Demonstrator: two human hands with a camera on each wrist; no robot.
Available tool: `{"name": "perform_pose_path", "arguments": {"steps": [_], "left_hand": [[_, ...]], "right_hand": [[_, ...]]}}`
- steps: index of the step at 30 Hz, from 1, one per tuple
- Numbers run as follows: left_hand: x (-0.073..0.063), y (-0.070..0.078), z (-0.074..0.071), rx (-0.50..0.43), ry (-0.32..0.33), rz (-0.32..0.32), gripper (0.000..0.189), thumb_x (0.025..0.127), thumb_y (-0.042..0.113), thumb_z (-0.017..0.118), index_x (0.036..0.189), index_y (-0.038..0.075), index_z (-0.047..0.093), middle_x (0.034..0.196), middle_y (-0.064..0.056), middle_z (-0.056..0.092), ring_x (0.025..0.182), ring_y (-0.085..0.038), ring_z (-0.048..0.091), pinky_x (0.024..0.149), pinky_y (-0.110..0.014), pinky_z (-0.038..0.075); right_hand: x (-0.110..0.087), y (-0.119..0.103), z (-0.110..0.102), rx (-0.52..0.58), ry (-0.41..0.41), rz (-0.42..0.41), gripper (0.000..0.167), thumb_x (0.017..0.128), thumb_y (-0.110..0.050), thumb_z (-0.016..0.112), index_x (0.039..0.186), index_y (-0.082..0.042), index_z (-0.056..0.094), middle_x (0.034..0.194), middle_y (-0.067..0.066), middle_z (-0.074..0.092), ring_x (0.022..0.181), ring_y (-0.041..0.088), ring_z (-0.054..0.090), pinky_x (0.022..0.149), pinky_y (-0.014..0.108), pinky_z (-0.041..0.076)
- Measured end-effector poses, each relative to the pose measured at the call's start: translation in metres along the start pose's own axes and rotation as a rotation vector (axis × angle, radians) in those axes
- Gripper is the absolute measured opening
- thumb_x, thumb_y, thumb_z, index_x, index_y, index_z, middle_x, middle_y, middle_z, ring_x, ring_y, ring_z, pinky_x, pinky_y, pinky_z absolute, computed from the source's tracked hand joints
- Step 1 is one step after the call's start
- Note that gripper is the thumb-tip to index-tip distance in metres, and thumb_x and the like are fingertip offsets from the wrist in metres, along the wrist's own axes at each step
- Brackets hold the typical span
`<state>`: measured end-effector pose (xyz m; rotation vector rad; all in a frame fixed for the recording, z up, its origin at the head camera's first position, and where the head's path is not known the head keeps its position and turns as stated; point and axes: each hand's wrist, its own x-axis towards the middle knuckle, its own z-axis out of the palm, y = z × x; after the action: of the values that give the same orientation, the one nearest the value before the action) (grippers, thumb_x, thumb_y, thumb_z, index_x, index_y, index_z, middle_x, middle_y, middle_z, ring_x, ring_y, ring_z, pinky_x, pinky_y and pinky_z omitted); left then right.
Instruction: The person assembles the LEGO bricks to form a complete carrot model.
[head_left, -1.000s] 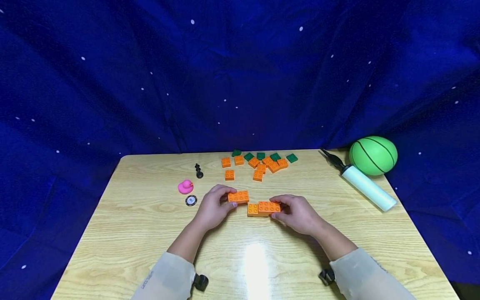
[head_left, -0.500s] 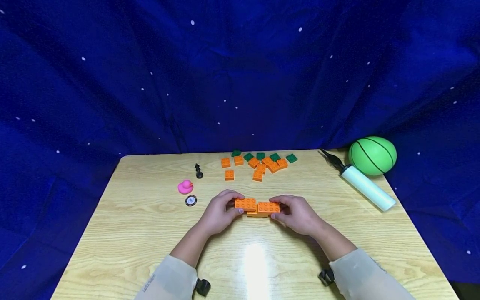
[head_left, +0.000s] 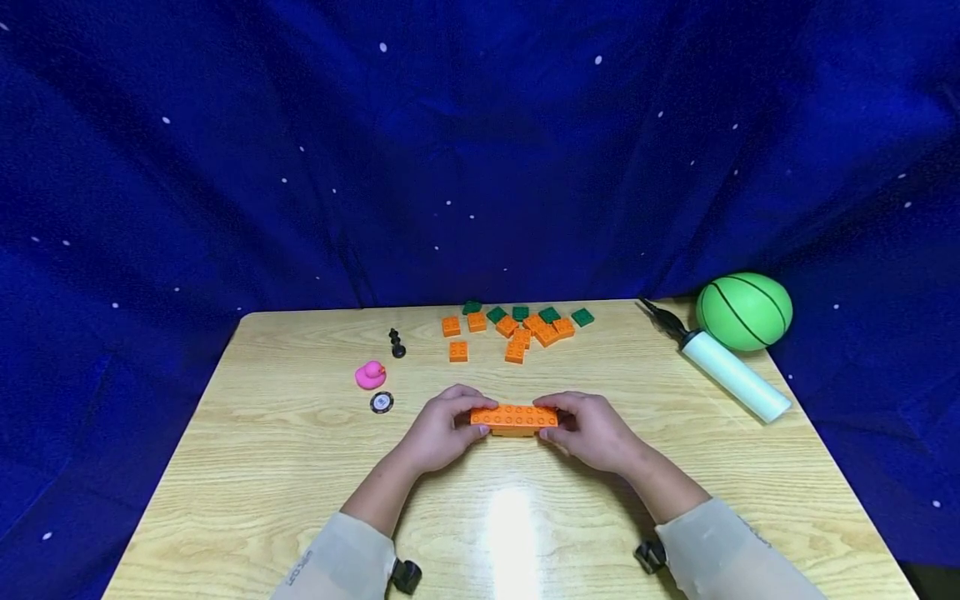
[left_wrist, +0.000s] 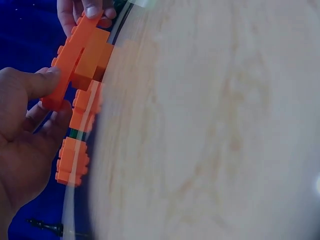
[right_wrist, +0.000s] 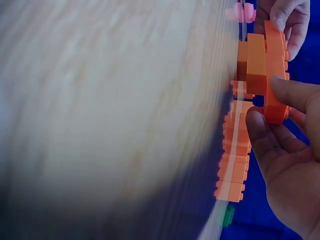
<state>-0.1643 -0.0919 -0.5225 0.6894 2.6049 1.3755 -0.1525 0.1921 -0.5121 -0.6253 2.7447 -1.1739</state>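
Observation:
Two long orange toy building bricks lie end to end as the top row of a small stack. My left hand pinches the left brick's outer end between thumb and fingers. At the opposite end, my right hand grips the right brick the same way. Below the row, a lower orange brick is set in from both ends. In the left wrist view a thin dark gap shows between it and the left top brick. The right wrist view shows another orange layer beneath.
Loose orange bricks and green bricks lie scattered towards the table's far edge. On the left are a pink duck, a black chess piece and a poker chip. A hand pump and green ball sit right.
My left hand has brought its orange brick right and nearer, over the stack, until it lines up end to end with the brick in my right hand. The right hand has barely moved.

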Motion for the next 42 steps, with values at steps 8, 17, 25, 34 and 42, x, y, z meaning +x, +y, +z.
{"name": "perform_pose_path", "arguments": {"steps": [8, 17, 25, 34, 42], "left_hand": [[0.002, -0.002, 0.007, -0.008, 0.054, -0.008, 0.028, 0.090, 0.025, 0.083, 0.118, 0.026, 0.078, 0.118, 0.012, 0.065, 0.108, -0.010, 0.061, 0.089, -0.031, 0.053], [0.003, 0.003, 0.012, -0.002, 0.100, -0.059, 0.025, 0.091, 0.022, 0.083, 0.115, 0.023, 0.079, 0.119, 0.008, 0.072, 0.109, -0.012, 0.064, 0.090, -0.034, 0.054], [0.004, 0.003, 0.015, -0.004, 0.087, -0.083, 0.024, 0.092, 0.021, 0.082, 0.115, 0.021, 0.079, 0.120, 0.007, 0.072, 0.114, -0.014, 0.065, 0.095, -0.035, 0.054], [0.005, 0.006, 0.012, 0.034, 0.052, -0.078, 0.025, 0.093, 0.023, 0.081, 0.118, 0.021, 0.079, 0.120, 0.006, 0.072, 0.121, -0.017, 0.063, 0.107, -0.039, 0.048], [0.007, 0.007, 0.012, 0.029, 0.038, -0.097, 0.024, 0.093, 0.022, 0.080, 0.117, 0.022, 0.079, 0.119, 0.006, 0.072, 0.120, -0.017, 0.063, 0.106, -0.040, 0.048]], "right_hand": [[0.000, -0.002, 0.001, 0.000, -0.004, 0.009, 0.040, 0.092, -0.014, 0.081, 0.131, -0.012, 0.071, 0.125, 0.004, 0.070, 0.102, 0.013, 0.066, 0.082, 0.027, 0.058], [0.001, -0.004, 0.002, -0.026, -0.002, -0.006, 0.040, 0.092, -0.015, 0.081, 0.130, -0.014, 0.072, 0.122, 0.000, 0.072, 0.096, 0.012, 0.064, 0.079, 0.028, 0.056], [0.002, -0.006, 0.001, -0.049, -0.012, 0.004, 0.040, 0.092, -0.016, 0.081, 0.131, -0.014, 0.072, 0.121, 0.000, 0.071, 0.098, 0.011, 0.064, 0.082, 0.030, 0.056], [0.004, -0.006, 0.000, -0.057, -0.024, -0.001, 0.041, 0.090, -0.015, 0.083, 0.130, -0.015, 0.073, 0.118, 0.000, 0.071, 0.088, 0.010, 0.061, 0.075, 0.026, 0.055], [0.005, -0.004, -0.004, -0.052, -0.054, 0.011, 0.043, 0.090, -0.017, 0.083, 0.131, -0.014, 0.071, 0.125, 0.004, 0.071, 0.105, 0.016, 0.066, 0.090, 0.037, 0.056]]}}
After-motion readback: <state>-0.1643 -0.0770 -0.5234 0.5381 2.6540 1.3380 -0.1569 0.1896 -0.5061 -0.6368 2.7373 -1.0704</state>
